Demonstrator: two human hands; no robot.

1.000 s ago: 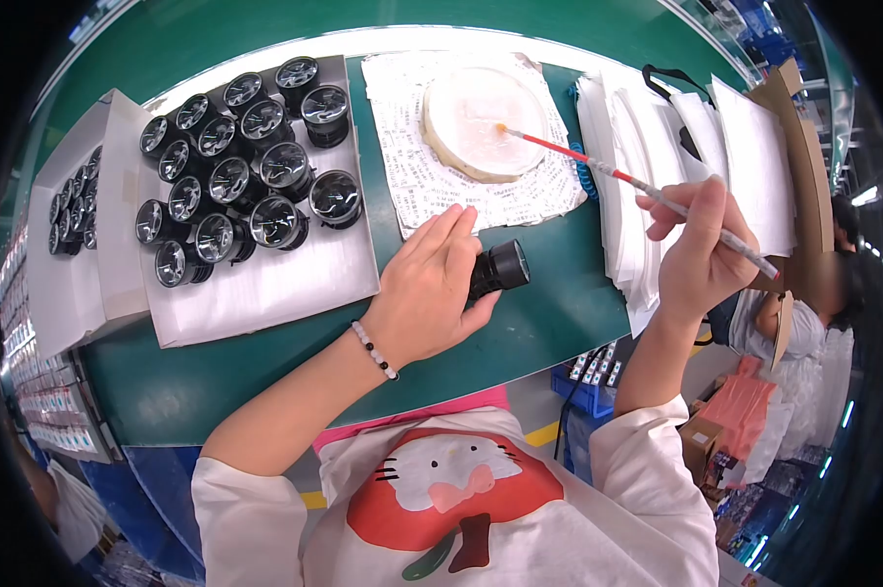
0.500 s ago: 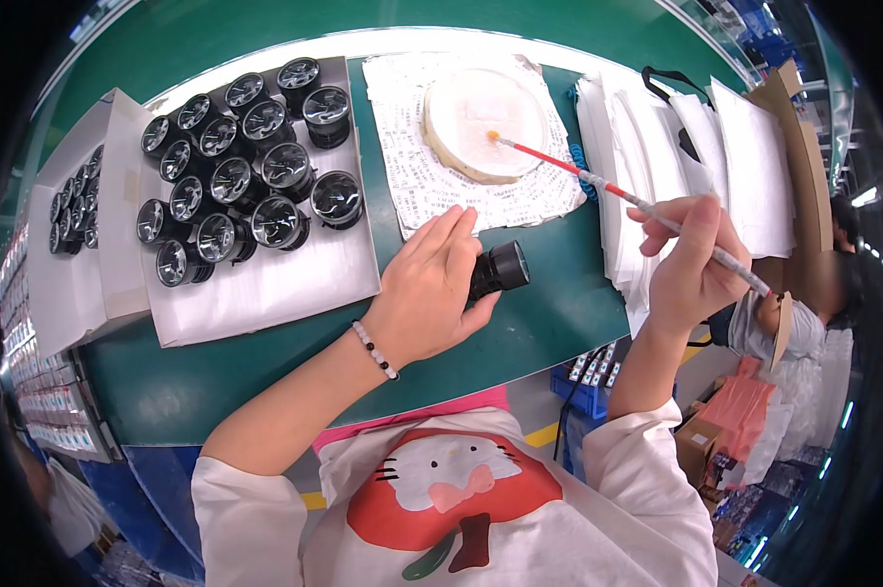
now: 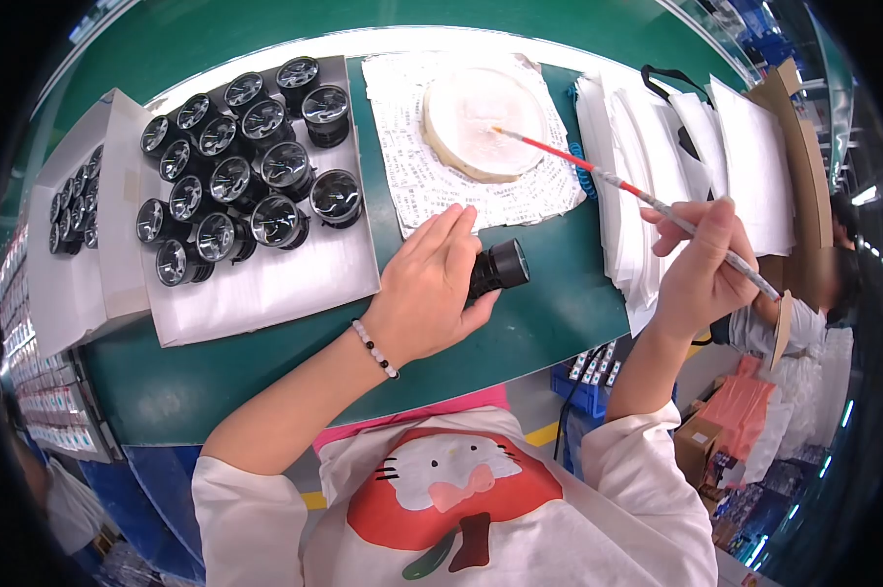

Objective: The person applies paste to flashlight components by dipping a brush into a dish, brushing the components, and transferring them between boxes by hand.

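Observation:
My left hand [image 3: 427,284] is closed around a black lens [image 3: 501,268] lying on its side on the green table, its glass end facing right. My palm and fingers cover the lens's other end. In my right hand [image 3: 706,266] is a slim paintbrush [image 3: 598,174], pinched near the back of its red and whitish handle. The orange bristle tip is over a round white dish [image 3: 461,103]; whether it touches the surface I cannot tell. Under the dish lies a printed sheet of paper [image 3: 402,127].
At left, a white box [image 3: 265,311] holds several upright black lenses [image 3: 231,181], with another box [image 3: 88,284] of lenses beyond. Stacked white sheets [image 3: 647,147] stand at right beside a cardboard box [image 3: 798,176]. Another person [image 3: 798,328] is at the far right.
My right hand has shifted slightly right, and the brush tip has moved a little right and up over the dish. The left hand and lens have stayed put.

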